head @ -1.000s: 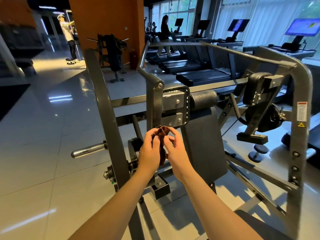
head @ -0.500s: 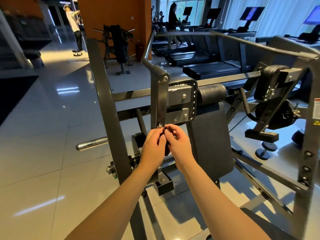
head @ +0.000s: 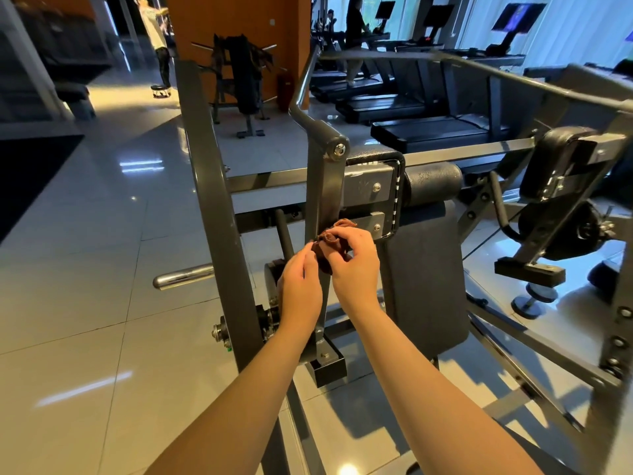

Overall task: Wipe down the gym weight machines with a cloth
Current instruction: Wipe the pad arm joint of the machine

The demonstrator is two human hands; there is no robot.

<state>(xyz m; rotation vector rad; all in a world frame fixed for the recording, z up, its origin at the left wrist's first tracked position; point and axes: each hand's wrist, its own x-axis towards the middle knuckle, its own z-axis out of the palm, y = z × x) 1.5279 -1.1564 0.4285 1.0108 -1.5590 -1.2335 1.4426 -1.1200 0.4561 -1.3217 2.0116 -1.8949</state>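
the cloth (head: 330, 245) sits bunched between the left hand (head: 301, 286) and the right hand (head: 356, 265), against the lever bar (head: 322, 186) rising just behind them; the weight peg (head: 183, 276) juts out well left of the hands; the back pad (head: 424, 269) stands just right of them; the treadmills (head: 428, 132) lie far behind, to the right

One wide-angle view from the person's head looks forward and down (straight bars bow toward the edges), close to the grey steel weight machine (head: 323, 186). The glossy grey tiled floor (head: 85, 303) and black treadmills (head: 428, 132) stretch behind.
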